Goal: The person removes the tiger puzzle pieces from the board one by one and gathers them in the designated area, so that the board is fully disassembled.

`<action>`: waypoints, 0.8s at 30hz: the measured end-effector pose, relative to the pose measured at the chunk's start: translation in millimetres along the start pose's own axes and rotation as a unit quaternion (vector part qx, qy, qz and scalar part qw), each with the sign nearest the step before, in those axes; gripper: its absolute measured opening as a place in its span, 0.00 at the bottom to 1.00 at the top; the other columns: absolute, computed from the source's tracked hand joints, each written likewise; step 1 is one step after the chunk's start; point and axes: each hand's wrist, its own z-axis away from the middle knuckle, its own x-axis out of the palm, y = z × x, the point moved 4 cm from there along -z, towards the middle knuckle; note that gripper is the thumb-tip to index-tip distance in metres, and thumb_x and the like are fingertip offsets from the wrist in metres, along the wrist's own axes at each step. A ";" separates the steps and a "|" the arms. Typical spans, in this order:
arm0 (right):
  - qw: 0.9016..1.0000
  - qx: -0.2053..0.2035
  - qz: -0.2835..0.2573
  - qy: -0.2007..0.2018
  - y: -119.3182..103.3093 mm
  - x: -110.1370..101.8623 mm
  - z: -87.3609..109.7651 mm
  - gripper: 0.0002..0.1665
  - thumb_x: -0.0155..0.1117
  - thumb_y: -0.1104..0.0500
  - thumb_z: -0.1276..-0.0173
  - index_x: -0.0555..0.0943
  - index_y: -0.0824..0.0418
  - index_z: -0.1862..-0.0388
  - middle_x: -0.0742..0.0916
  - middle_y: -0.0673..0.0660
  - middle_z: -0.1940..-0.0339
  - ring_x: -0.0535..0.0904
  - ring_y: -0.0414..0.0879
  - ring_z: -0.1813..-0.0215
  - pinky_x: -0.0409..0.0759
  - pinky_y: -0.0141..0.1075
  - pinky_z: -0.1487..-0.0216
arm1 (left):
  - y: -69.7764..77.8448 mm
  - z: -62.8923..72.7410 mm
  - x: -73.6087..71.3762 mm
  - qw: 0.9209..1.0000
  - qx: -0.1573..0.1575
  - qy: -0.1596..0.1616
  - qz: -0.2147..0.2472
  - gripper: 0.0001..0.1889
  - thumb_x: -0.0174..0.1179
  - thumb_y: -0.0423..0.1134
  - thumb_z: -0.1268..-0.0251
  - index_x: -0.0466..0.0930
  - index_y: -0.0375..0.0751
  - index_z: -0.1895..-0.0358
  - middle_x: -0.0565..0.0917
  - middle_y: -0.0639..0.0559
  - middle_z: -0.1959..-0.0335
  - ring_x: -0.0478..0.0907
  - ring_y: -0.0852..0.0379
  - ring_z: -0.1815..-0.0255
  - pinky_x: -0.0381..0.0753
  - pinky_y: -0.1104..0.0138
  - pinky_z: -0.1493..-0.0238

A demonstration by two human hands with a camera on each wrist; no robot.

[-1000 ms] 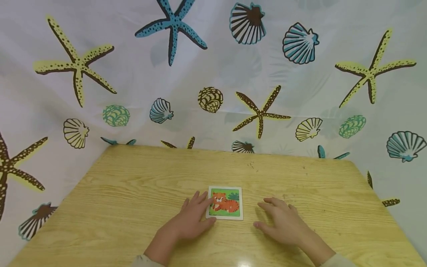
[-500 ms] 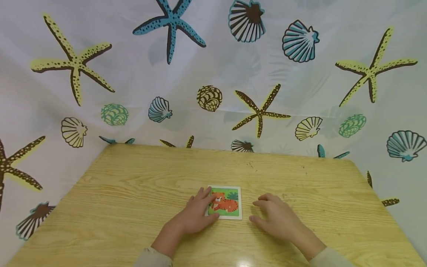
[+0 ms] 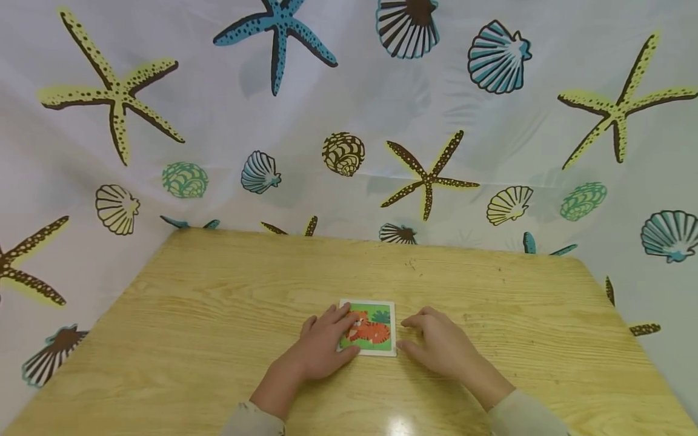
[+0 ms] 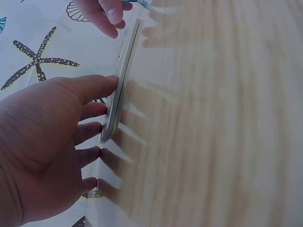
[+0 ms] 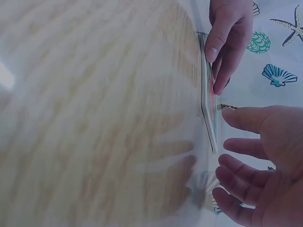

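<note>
A thin square board (image 3: 376,332) with a white border and a picture of an orange tiger on green lies flat on the wooden table. My left hand (image 3: 322,348) reaches over the board's left side, its fingers relaxed across part of the tiger's head. In the left wrist view, that thumb rests at the edge of the board (image 4: 118,90). My right hand (image 3: 444,345) is just off the board's right edge, thumb and fingers loosely bent with a gap between them. Seen from the right wrist, the board (image 5: 207,99) shows a layered side, and the right hand (image 5: 279,161) holds nothing.
The light wooden table (image 3: 218,290) extends on all sides of the board. White cloth (image 3: 218,121) printed with starfish and shells hangs behind the table and along both its sides. A bright light reflection (image 3: 398,427) shows near the front.
My right hand has moved left, up to the board's right edge. My left hand has slid a little further over the board's left side. The board has stayed about where it was.
</note>
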 end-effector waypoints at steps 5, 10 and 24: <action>1.000 0.014 -0.019 -0.006 -0.1 3.1 -8.7 0.21 0.77 0.53 0.35 0.89 0.64 0.47 0.87 0.55 0.57 0.81 0.45 0.58 0.82 0.44 0.55 | -0.5 -2.7 -0.8 1.000 -0.004 0.003 -0.012 0.31 0.62 0.46 0.24 0.70 0.40 0.23 0.62 0.39 0.19 0.54 0.34 0.18 0.50 0.31 0.27; 0.998 0.026 -0.058 -0.003 -2.5 6.3 -18.6 0.20 0.75 0.57 0.33 0.87 0.66 0.45 0.87 0.58 0.56 0.76 0.42 0.67 0.78 0.39 0.63 | -2.9 -4.2 -1.1 1.000 -0.008 0.015 -0.022 0.29 0.64 0.46 0.25 0.73 0.43 0.25 0.65 0.41 0.20 0.57 0.35 0.19 0.55 0.32 0.29; 0.995 0.057 -0.077 -0.036 -0.3 14.8 -36.8 0.28 0.80 0.56 0.37 0.84 0.68 0.41 0.85 0.58 0.57 0.80 0.50 0.55 0.81 0.49 0.51 | -4.4 -4.5 -1.9 0.999 -0.007 0.033 -0.013 0.30 0.68 0.47 0.29 0.75 0.43 0.27 0.68 0.41 0.21 0.60 0.35 0.20 0.57 0.33 0.31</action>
